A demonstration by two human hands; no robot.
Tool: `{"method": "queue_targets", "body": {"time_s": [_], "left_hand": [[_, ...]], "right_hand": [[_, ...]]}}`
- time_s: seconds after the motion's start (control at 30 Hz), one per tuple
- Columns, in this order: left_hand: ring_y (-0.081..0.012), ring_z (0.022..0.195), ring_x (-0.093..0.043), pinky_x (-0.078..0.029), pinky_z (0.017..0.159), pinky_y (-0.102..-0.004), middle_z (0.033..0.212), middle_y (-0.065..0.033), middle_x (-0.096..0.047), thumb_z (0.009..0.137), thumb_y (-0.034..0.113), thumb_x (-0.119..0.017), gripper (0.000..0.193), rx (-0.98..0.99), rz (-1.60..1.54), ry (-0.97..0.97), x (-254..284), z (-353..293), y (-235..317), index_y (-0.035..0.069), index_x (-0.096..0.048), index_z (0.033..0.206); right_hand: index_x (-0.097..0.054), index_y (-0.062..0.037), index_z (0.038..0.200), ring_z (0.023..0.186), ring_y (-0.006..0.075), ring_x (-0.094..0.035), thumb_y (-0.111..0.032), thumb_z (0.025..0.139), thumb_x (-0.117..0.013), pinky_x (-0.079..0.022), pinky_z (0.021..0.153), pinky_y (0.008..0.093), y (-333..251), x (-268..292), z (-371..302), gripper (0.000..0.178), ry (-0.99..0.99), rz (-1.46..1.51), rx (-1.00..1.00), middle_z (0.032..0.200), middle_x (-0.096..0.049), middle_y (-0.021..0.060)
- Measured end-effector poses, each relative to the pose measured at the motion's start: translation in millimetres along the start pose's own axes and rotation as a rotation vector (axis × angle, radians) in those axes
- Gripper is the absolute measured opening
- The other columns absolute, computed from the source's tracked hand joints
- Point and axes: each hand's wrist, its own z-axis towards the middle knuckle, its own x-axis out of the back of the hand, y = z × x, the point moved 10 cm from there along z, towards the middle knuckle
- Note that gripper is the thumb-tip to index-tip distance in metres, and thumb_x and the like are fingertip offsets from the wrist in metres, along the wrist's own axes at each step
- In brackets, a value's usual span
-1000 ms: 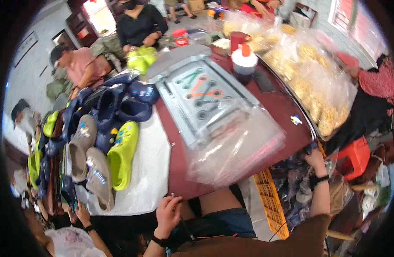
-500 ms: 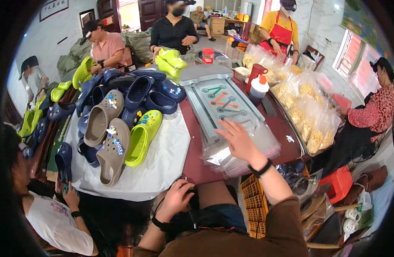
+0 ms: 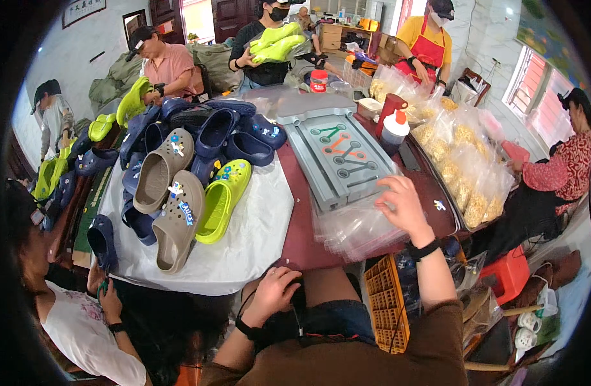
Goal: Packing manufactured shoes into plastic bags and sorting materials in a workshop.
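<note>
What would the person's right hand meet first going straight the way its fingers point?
Probably the grey board, at its nearer right corner. The right hand's height is unclear, so it might brush the clear bags first.

Brown short-sleeved top (image 3: 353,363), dark shorts (image 3: 340,318), thin cord (image 3: 300,327) at waist, bare left hand (image 3: 274,291), black left wristband (image 3: 249,331), bare right hand (image 3: 403,204), black right wristband (image 3: 424,250)

ahead of me i see a red-lidded jar (image 3: 318,82) and, nearer, a red-capped bottle (image 3: 394,132) of dark liquid just beside a dark red mug (image 3: 388,110). lower on my right are a red plastic stool (image 3: 505,275) and an orange crate (image 3: 387,301); a window (image 3: 540,90) shows farther right.
</note>
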Motion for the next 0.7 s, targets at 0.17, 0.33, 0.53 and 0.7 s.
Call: {"method": "queue_targets", "body": {"time_s": [0.17,0.33,0.53,0.7], "left_hand": [[-0.0334,0.095,-0.059,-0.049,0.082,-0.0405,0.100,-0.0125,-0.061,0.083,0.012,-0.067,0.025,-0.014,-0.017,-0.006,-3,-1,3,0.006,-0.064,0.107],[-0.0333,0.093,-0.061,-0.050,0.080,-0.0395,0.099,-0.0127,-0.063,0.083,0.011,-0.067,0.023,-0.013,-0.028,0.029,13,-5,17,0.006,-0.065,0.105],[-0.0274,0.090,-0.064,-0.051,0.077,-0.0360,0.098,-0.0112,-0.065,0.082,0.009,-0.068,0.024,0.070,-0.224,0.146,50,-9,38,0.004,-0.065,0.105],[-0.0263,0.093,-0.063,-0.050,0.078,-0.0323,0.101,-0.0114,-0.065,0.070,0.012,-0.080,0.044,-0.002,-0.459,0.359,103,-22,50,0.003,-0.065,0.110]], "right_hand": [[-0.062,-0.0094,0.070,0.114,0.0276,-0.055,-0.006,0.064,-0.074,-0.038,0.097,0.0442,3,60,-26,0.014,0.096,0.063,-0.070,0.096,-0.067,-0.0004],[-0.061,-0.0111,0.069,0.098,0.0256,-0.061,-0.006,0.060,-0.077,-0.040,0.093,0.0463,-76,89,-13,0.019,0.177,0.125,0.135,0.080,-0.065,-0.0003],[-0.062,-0.0152,0.078,0.083,0.0248,-0.059,-0.010,0.060,-0.081,-0.043,0.084,0.0447,-155,138,11,0.026,0.596,0.130,0.223,0.080,-0.062,-0.0014],[-0.062,-0.0202,0.081,0.076,0.0208,-0.051,-0.019,0.065,-0.081,-0.039,0.078,0.0406,-225,103,7,0.026,0.660,0.032,0.303,0.078,-0.054,-0.0057]]}}
